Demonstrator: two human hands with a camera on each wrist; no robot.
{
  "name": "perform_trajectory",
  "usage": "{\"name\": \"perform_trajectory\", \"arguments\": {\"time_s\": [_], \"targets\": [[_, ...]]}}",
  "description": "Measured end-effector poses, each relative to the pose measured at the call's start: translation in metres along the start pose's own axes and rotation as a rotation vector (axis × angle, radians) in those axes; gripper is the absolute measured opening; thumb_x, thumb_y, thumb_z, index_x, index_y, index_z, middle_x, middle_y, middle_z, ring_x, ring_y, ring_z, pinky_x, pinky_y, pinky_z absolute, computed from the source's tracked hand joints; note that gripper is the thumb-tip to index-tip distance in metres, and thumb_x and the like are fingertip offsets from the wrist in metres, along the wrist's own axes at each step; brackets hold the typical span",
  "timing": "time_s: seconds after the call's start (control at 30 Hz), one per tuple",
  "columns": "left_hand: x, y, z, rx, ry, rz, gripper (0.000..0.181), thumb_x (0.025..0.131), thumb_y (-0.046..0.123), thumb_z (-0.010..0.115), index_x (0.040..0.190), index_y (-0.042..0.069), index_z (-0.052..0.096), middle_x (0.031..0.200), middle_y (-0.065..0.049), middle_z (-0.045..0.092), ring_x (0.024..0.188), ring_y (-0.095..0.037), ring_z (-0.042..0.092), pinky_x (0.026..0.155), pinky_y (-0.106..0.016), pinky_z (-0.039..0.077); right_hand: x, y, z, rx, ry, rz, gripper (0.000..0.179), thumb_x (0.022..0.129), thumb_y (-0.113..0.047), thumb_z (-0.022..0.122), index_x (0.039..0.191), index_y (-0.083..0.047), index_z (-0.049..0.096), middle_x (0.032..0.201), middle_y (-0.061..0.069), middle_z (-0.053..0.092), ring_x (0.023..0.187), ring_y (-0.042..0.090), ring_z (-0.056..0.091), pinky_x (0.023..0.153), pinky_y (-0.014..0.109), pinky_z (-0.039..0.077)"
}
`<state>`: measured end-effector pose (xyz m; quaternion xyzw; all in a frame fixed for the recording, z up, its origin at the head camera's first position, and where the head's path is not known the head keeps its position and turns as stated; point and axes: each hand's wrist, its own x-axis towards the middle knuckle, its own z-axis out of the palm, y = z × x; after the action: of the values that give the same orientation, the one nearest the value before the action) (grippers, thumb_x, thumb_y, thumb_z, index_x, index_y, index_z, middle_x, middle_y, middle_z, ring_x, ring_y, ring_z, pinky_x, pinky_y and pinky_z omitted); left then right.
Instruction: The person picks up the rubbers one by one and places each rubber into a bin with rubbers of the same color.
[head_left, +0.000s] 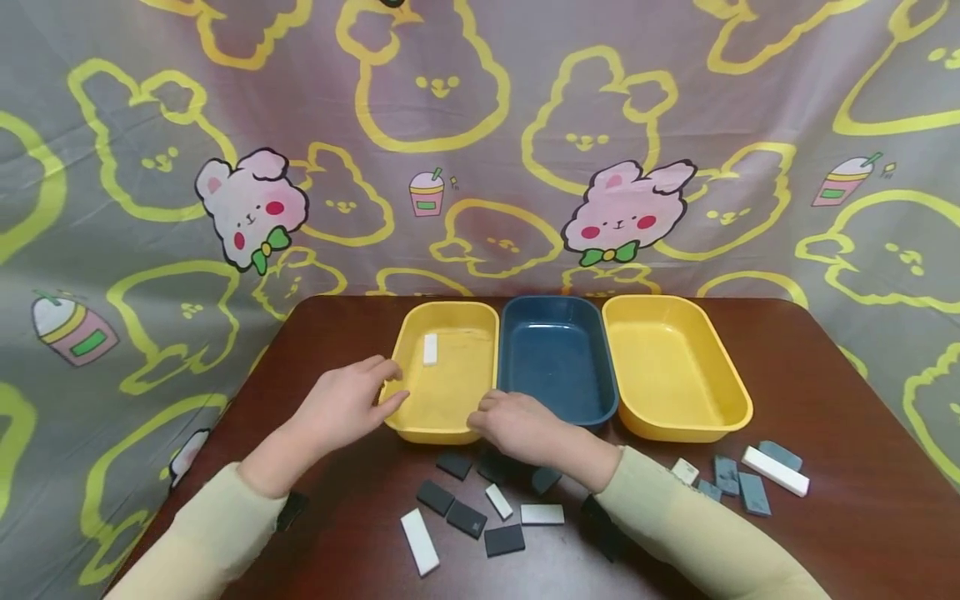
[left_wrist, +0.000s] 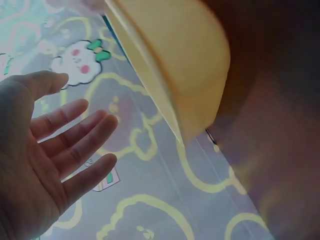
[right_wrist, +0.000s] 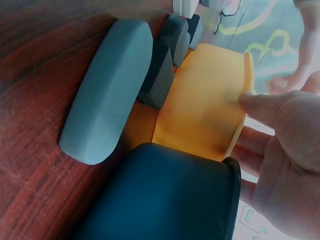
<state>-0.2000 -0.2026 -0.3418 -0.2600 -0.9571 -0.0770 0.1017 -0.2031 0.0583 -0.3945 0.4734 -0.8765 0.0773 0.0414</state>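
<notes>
Fingers at a rim, thumb outside and the rest past the edge: a narrow pinch by the right hand on the near right corner of the left tray. How firm, hard to tell. Across from it, just beside the left rim, the left hand, loosely spread, thumb well away from the fingers, nothing held; in the left wrist view, a gap between fingertips and wall.

Left tray thus between both hands, long axis running away from the body, right hand the nearer. Yellow, smooth, round-cornered, with faint smudges on the floor toward the far end. Inside, far left, a white block, roughly in line with that axis.

Along the right side, the blue tray; next to that, the right tray. Toward the body, on the table, scattered dark blocks and a long white block. Off right, grey blocks. Behind, a patterned cloth.
</notes>
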Motion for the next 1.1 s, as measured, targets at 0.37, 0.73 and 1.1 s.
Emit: {"name": "perform_trajectory", "arguments": {"time_s": [0.37,0.73,1.1], "targets": [[-0.077,0.036,0.033,-0.002,-0.113,-0.066,0.038,0.080,0.049,0.075,0.096,0.016,0.065,0.084,0.004,0.062,0.070,-0.012,0.058,0.059,-0.034,0.049,0.000,0.001,0.002,0.009,0.019,0.005,0.009,0.092,-0.009,0.064,0.095,-0.014,0.071,0.079,-0.003,0.059,0.079,0.015,0.052,0.070,0.023,0.045],[-0.096,0.063,0.065,-0.152,-0.502,-0.295,0.114,0.057,0.086,0.063,0.131,0.000,0.052,0.119,-0.016,0.056,0.096,-0.028,0.054,0.081,-0.054,0.050,0.000,0.000,0.004,0.002,0.000,0.007,0.008,0.092,-0.010,0.065,0.097,-0.013,0.071,0.081,-0.003,0.059,0.080,0.014,0.052,0.070,0.024,0.046],[-0.089,0.070,0.064,-0.063,-0.528,-0.206,0.093,0.058,0.077,0.073,0.113,0.003,0.059,0.102,-0.012,0.057,0.084,-0.025,0.051,0.073,-0.049,0.051,-0.001,0.001,0.005,-0.007,0.019,-0.001,0.009,0.092,-0.009,0.064,0.097,-0.014,0.071,0.081,-0.003,0.061,0.081,0.015,0.053,0.072,0.024,0.046]]}}
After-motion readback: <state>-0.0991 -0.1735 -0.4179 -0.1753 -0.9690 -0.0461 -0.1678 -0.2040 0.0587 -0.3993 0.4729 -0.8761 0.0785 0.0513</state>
